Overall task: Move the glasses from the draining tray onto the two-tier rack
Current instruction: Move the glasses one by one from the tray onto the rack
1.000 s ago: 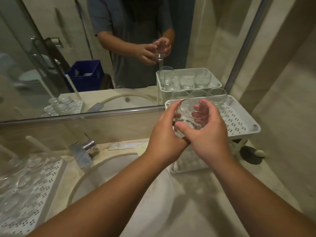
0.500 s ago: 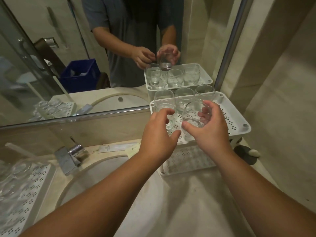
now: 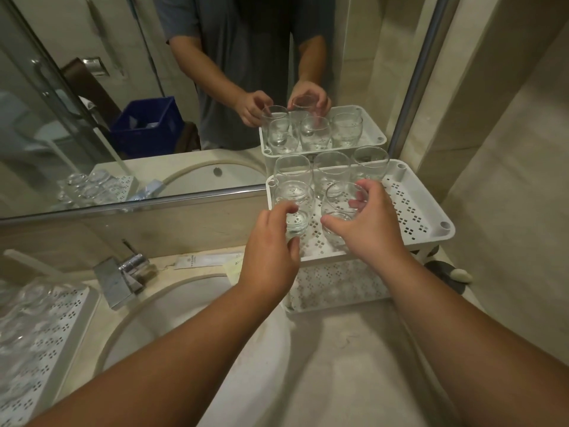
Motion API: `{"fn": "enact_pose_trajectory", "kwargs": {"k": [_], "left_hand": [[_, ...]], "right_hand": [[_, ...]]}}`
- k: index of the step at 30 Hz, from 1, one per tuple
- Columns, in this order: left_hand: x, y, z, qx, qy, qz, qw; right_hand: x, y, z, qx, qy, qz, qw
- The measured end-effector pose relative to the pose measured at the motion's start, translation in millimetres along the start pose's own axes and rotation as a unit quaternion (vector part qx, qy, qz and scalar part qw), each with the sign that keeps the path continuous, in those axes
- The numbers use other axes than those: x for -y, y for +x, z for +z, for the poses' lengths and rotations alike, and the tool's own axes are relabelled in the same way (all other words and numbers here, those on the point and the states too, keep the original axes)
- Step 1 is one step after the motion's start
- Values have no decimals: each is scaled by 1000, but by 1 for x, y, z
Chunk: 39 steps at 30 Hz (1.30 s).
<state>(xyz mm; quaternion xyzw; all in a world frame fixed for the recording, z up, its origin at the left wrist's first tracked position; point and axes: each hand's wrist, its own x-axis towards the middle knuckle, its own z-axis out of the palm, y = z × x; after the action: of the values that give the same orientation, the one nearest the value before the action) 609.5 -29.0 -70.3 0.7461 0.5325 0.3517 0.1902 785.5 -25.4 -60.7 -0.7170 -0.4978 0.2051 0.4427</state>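
The white two-tier rack [image 3: 431,211] stands at the right against the mirror. My right hand [image 3: 372,229] grips a clear glass [image 3: 340,201], upright and low on the top tier's front row. To its left stands another glass [image 3: 292,198]; my left hand [image 3: 271,254] hovers in front of it with loosely curled fingers, and I cannot tell if they touch it. Three glasses [image 3: 331,167] line the top tier's back row. The draining tray [image 3: 61,328] lies at the lower left with several blurred glasses [image 3: 21,309] on it.
A round sink basin [image 3: 172,318] and a chrome tap [image 3: 123,275] lie between tray and rack. The rack's lower tier [image 3: 332,288] sits under the top one. A dark dish [image 3: 446,272] sits right of the rack. The wall mirror [image 3: 92,118] reflects everything.
My right hand has carried the glass forward and down to the top tier's front row. My left hand let go of it and now hovers by the neighbouring glass.
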Motion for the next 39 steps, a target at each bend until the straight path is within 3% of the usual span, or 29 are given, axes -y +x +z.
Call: {"fn": "enact_pose_trajectory", "kwargs": {"k": [19,29,39], "left_hand": [[4,-2,2,18,-16,18,1000],[4,-2,2,18,-5,21,1000],[4,-2,1,23,3,18,1000]], "right_hand": [[5,14,4,58,-50,21,997],[2,17,7,51,4,40,998],[4,12,10,32,-33,22,999]]}}
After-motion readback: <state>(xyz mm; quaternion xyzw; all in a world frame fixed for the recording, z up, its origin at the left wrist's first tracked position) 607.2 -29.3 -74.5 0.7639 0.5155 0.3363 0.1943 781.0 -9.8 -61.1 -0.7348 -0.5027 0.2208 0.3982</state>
